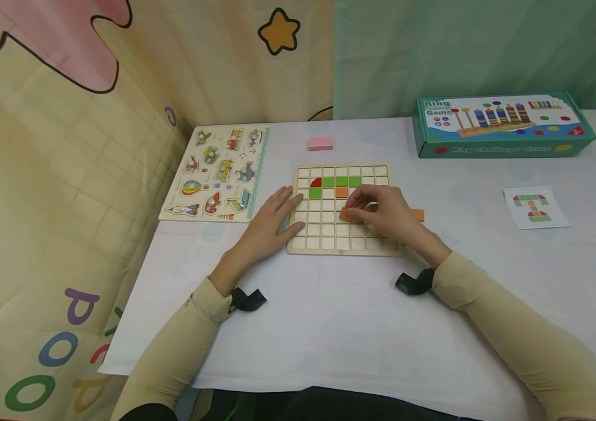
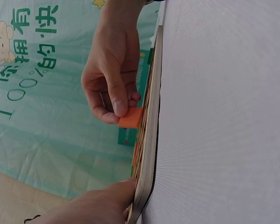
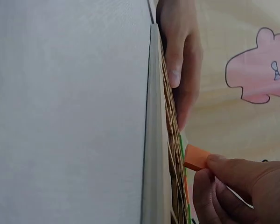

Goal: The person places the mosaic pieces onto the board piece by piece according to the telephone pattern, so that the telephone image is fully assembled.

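A wooden grid board [image 1: 314, 242] lies on the table. Along its upper rows sit a red piece with a rounded corner [image 1: 316, 182], several green tiles [image 1: 341, 181] and an orange tile [image 1: 341, 192] under that row. My right hand [image 1: 384, 211] pinches an orange block [image 3: 196, 157] between thumb and fingers, low over the middle of the board. With fingers extended, my left hand [image 1: 268, 225] rests at the board's left edge, thumb and fingertips on its rim. The right hand hides some of the board's right side.
Another orange piece [image 1: 418, 215] pokes out beyond the right hand, by the board's right edge. A pink block [image 1: 320, 144] lies behind the board. To the left is a picture puzzle [image 1: 208, 175]; to the right are a pattern card [image 1: 536, 208] and a green game box [image 1: 503, 126].
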`<state>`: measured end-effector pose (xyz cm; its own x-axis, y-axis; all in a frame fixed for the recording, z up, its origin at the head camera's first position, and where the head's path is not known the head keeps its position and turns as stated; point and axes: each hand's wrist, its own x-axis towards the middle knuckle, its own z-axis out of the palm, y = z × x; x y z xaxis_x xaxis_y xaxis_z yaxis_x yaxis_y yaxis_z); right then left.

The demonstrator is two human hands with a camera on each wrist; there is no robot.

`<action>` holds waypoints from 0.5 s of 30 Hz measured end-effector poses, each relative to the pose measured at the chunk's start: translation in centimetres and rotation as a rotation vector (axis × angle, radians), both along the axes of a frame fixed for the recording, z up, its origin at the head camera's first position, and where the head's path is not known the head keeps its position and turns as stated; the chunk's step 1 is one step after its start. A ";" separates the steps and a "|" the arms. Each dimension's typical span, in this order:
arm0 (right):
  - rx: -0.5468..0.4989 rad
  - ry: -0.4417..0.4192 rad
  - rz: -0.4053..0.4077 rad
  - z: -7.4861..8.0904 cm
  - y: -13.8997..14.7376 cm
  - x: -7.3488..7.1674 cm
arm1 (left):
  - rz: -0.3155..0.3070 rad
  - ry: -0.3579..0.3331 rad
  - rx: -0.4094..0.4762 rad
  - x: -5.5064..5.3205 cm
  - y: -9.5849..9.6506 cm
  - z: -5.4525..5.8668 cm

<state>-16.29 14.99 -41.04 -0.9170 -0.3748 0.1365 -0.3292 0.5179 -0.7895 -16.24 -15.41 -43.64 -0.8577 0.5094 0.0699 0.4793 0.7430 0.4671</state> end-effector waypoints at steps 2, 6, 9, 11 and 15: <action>0.010 -0.006 0.007 -0.2 -0.2 0.1 | 0.000 0.001 0.002 0.0 0.0 0.0; 0.024 -0.005 0.026 -0.5 -0.3 0.2 | 0.003 -0.003 0.005 0.0 0.0 0.0; 0.038 0.034 0.053 -0.6 -0.3 0.2 | 0.003 -0.010 0.008 0.0 0.0 0.0; 0.052 0.069 0.076 -0.8 -0.2 0.2 | 0.001 -0.009 0.009 0.0 0.0 0.0; 0.071 0.094 0.104 -0.7 -0.1 0.2 | -0.007 0.001 0.009 0.0 0.0 0.0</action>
<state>-16.12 14.85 -41.70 -0.8569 -0.4792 0.1900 -0.4553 0.5306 -0.7150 -16.26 -15.36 -43.64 -0.8540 0.5149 0.0754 0.4850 0.7351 0.4736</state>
